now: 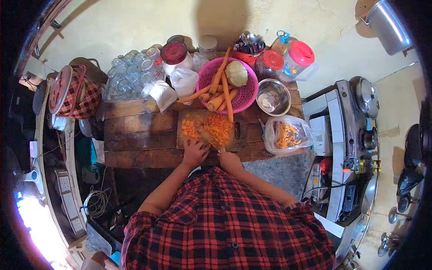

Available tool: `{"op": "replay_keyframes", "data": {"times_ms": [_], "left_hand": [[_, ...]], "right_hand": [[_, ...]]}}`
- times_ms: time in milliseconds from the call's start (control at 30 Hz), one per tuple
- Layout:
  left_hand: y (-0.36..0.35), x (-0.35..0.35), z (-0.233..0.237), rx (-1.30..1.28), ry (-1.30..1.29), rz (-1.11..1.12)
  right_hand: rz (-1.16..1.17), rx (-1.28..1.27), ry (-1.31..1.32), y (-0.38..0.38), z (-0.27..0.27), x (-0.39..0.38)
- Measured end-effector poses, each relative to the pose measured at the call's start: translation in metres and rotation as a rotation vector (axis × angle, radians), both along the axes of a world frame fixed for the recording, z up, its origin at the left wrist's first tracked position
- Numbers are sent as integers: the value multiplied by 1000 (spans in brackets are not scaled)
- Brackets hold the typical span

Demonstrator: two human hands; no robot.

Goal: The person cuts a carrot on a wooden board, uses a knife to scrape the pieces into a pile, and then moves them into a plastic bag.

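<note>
On a wooden chopping board (185, 140), my left hand (196, 153) is bent, its fingertips pressed down on carrot at the front edge; the piece under them is mostly covered. My right hand (229, 161) grips a knife (211, 141) by its handle, the blade slanting up and left over the board towards my left fingers. Sliced carrot pieces (191, 128) lie beyond my left hand. To their right, a heap of thin carrot strips (218, 128) spreads across the board.
Behind the board, a pink basket (253, 96) holds whole carrots (219, 81) and a cabbage (236, 73). To the right are a steel bowl (281, 92) and a plastic bag (294, 130) of cut carrot. Glasses (132, 72), jars (174, 54) and white bags (183, 83) line the back.
</note>
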State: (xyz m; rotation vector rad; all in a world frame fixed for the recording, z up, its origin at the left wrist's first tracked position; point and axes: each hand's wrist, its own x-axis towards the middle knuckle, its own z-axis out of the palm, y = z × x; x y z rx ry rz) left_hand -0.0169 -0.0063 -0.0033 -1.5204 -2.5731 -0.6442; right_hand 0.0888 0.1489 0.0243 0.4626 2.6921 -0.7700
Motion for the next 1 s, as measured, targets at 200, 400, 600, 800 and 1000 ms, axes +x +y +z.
{"op": "replay_keyframes", "data": {"times_ms": [200,400,600,800,1000], "left_hand": [[-2,6,4,29,63,81],[-4,3,3,40,65,50],[-4,4,4,15,35,99],[-4,-1,-1,-7,13,62],[-3,3,-1,0,11,96]], "right_hand": [[10,-25,33,2,-24,-4],[-44,-76,67,1,-18,-2],[-22,-46,27,0,-12,7],[12,-15,82,0,-9,7],[4,-20,37,-2,-14,4]]}}
